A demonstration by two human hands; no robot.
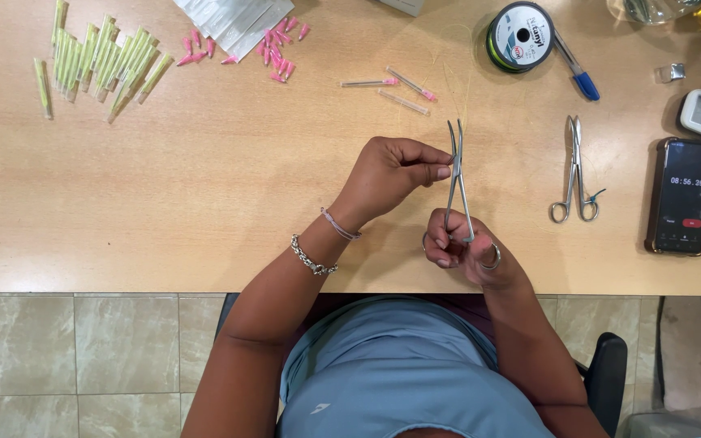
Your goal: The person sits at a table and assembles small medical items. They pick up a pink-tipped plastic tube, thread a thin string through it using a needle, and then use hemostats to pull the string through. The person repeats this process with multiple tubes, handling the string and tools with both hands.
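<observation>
- While my right hand [466, 247] grips the forceps [458, 180] by the rings above the table edge [164, 280], they could slip.
- If my left hand [391, 172], pinched narrow near the tips, shifts, whatever fine thing it holds, too small to see, drops.

Forceps [458, 182] rings buried in the right hand [468, 251], glass object [659, 10] cut off at desk's far right corner, packets [233, 20] cropped at far edge

Two steel forceps [458, 182] [575, 174], one thread spool [521, 36], one pen [576, 71], one phone [681, 195], three loose capped needles [391, 88] (green and pink piles uncountable)
</observation>
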